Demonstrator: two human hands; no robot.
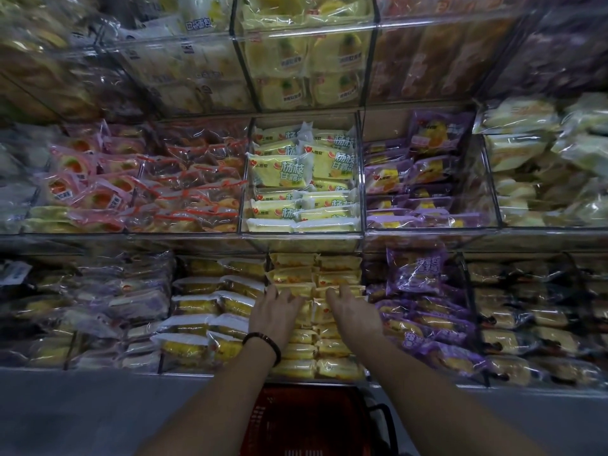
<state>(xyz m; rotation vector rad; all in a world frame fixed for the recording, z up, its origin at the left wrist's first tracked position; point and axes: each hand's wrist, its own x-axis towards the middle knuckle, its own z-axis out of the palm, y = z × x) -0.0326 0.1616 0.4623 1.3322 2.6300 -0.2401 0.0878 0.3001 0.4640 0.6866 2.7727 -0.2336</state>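
Fingers (291,296) — left hand (274,316), right hand (354,315) — touch yellow packets (297,368) in clear bin (316,379).

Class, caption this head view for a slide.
Left hand and right hand touch yellow snack packets on the lowest shelf, red basket below.

You face pale yellow packets (297,352); right of them purple packets (427,324), left of them white-and-yellow packets (204,304), below them a red lattice basket (306,419).
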